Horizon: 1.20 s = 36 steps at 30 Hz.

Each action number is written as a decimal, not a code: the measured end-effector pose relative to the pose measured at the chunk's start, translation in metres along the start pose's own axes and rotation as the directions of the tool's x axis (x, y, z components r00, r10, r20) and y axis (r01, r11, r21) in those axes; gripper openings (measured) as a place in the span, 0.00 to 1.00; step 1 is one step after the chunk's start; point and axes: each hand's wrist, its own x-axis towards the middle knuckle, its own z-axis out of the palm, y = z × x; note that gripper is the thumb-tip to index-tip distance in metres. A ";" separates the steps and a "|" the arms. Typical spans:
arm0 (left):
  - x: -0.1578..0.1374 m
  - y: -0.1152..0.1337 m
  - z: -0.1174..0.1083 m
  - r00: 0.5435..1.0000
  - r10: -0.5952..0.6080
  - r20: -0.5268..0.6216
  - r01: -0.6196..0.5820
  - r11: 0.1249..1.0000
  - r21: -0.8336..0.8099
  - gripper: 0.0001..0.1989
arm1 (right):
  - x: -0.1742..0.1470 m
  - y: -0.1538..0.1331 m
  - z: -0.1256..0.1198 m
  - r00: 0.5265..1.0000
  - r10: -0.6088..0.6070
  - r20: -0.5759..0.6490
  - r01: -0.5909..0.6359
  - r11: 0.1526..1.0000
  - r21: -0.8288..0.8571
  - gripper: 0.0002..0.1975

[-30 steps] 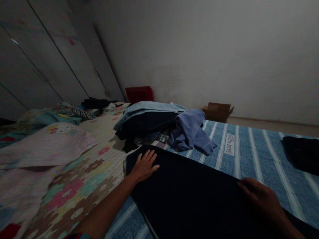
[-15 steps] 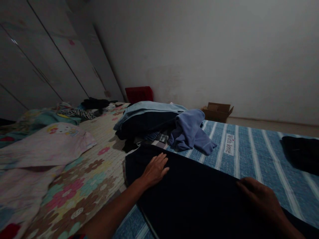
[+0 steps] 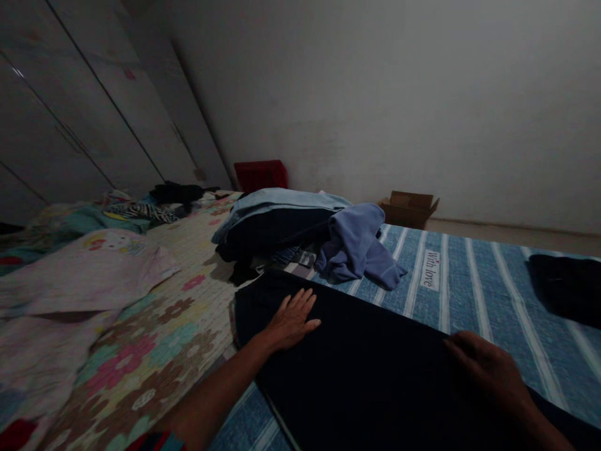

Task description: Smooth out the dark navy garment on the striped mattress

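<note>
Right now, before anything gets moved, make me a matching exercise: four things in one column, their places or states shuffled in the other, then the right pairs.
Things:
1. dark cloth
2. cardboard box
3. pink garment
4. lavender-blue cloth

Places and states:
A. flaps open, near the wall
B. lying on the flowered cover
C. spread out beneath the left hand
D. rumpled, at one end of the clothes pile

Pairs: 1-C, 2-A, 3-B, 4-D

Large dark cloth [image 3: 366, 363] cropped below, pink garment [image 3: 84, 275] cropped at left
</note>
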 end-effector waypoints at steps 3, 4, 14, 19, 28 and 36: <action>0.000 0.000 0.000 1.000 -0.012 0.011 0.012 1.000 0.000 0.36 | 0.002 0.003 0.000 1.000 -0.001 -0.009 0.001 1.000 -0.007 0.18; 0.000 0.000 -0.001 1.000 -0.013 0.010 0.013 1.000 -0.003 0.36 | 0.002 0.003 0.000 1.000 0.002 -0.011 -0.002 1.000 -0.008 0.18; -0.002 0.003 -0.002 1.000 -0.011 0.005 0.011 1.000 -0.022 0.36 | -0.003 -0.006 0.002 0.997 -0.002 -0.076 0.004 1.000 0.022 0.18; -0.002 0.000 0.001 0.999 0.009 -0.039 -0.010 1.000 -0.024 0.37 | -0.004 -0.010 0.000 0.998 0.021 -0.062 -0.020 1.000 0.020 0.17; -0.002 -0.001 0.005 0.998 0.013 -0.057 -0.015 0.999 -0.032 0.37 | -0.003 -0.003 0.002 0.998 0.008 -0.062 -0.010 1.000 -0.030 0.18; -0.001 0.000 0.006 0.998 0.015 -0.059 -0.017 0.999 -0.041 0.38 | -0.002 0.001 0.004 1.000 0.000 -0.021 -0.002 0.995 -0.103 0.18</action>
